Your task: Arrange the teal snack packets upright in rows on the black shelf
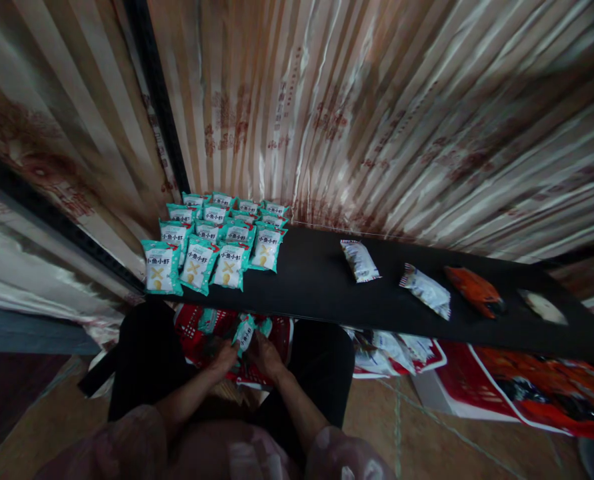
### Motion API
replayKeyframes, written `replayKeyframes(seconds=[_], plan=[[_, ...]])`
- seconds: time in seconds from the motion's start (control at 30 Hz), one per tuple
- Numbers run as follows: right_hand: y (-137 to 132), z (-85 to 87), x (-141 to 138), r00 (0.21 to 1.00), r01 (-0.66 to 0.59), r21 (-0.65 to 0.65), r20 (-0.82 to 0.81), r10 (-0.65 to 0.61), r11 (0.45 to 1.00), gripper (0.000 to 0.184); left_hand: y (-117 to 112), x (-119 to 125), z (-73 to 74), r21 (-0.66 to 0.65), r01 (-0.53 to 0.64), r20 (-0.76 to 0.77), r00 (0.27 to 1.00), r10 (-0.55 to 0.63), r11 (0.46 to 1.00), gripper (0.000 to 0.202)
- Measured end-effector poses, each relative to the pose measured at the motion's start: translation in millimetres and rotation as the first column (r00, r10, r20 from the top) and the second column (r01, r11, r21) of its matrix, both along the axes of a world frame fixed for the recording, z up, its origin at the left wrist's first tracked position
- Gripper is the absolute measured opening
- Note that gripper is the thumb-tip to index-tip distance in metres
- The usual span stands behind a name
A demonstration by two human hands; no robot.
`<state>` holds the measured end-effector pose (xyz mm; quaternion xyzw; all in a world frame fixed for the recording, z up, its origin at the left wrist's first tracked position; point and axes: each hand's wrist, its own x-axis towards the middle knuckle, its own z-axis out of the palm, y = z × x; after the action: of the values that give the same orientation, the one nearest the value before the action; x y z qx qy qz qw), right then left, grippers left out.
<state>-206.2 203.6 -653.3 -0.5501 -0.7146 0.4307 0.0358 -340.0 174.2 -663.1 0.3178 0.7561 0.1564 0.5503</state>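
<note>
Between my hands, over a red basket at my knees, is a teal and white snack bag. My left hand is closed on its left edge, and my right hand grips it from the right. Another teal bag lies in the basket behind my left hand. On the black shelf just above, several matching teal snack bags stand upright in close rows. My forearms hide part of the basket.
Farther right on the shelf lie two white bags, an orange bag and a pale round item. Baskets with white packets and orange packets sit below. A curtain hangs behind; a dark post stands left.
</note>
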Motion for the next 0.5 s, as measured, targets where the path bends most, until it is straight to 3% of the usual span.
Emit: replayKeyframes(seconds=[0.2, 0.5], plan=[[-2, -7.7, 1, 0.998, -0.059, -0.061, 0.009, 0.059, 0.996, 0.090, 3, -9, 8.6, 0.009, -0.133, 0.060, 0.989, 0.132, 0.991, 0.030], [-4, -2.9, 2, 0.997, -0.073, -0.078, 0.009, 0.074, 0.994, 0.092, 3, -19, 16.7, 0.050, -0.185, 0.107, 0.978, 0.179, 0.981, 0.026]])
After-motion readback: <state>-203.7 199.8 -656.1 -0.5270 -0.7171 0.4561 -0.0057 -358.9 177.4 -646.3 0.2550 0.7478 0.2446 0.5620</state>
